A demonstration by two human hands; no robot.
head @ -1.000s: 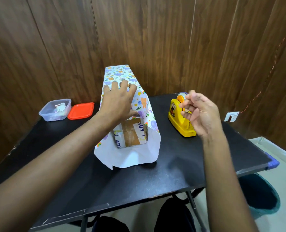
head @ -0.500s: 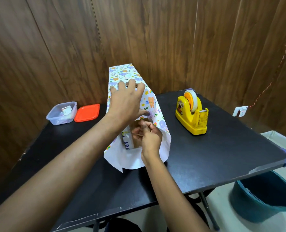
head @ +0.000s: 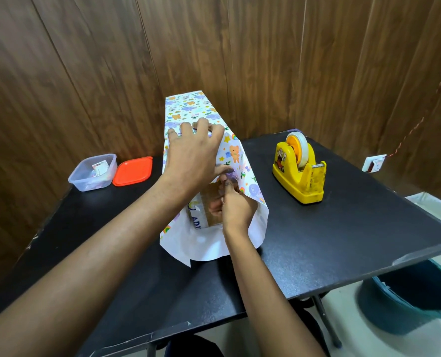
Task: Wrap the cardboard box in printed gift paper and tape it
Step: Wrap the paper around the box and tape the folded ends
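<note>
Status: work in progress, judged under half done.

Location: the cardboard box point(head: 206, 211) stands at the centre of the frame on the black desk point(head: 330, 240); the printed gift paper point(head: 240, 155) is draped over its top and sides; the near face of the box is bare, showing brown packing tape and blue lettering.

Paper: the near end hangs open, its white underside spread on the desk; the far end stands up unfolded against the wood panelling; no tape can be seen fixed to the paper.

Left hand point(head: 191, 155): grip released; the fingers lie spread over the paper on top of the box and press it down.

Right hand point(head: 236, 207): fingers curled at the paper's edge, in front of the bare face; whether that grip is clenched on a strip of tape, on the paper, or on nothing cannot be told.

Supplies: the yellow tape dispenser point(head: 299, 176) sits right of centre, well apart from the box, roll loaded.

Outstanding, in my judgement: securing the seam; folding and taping both ends; smoothing the paper, which may slip if the left hand lifts early.
</note>
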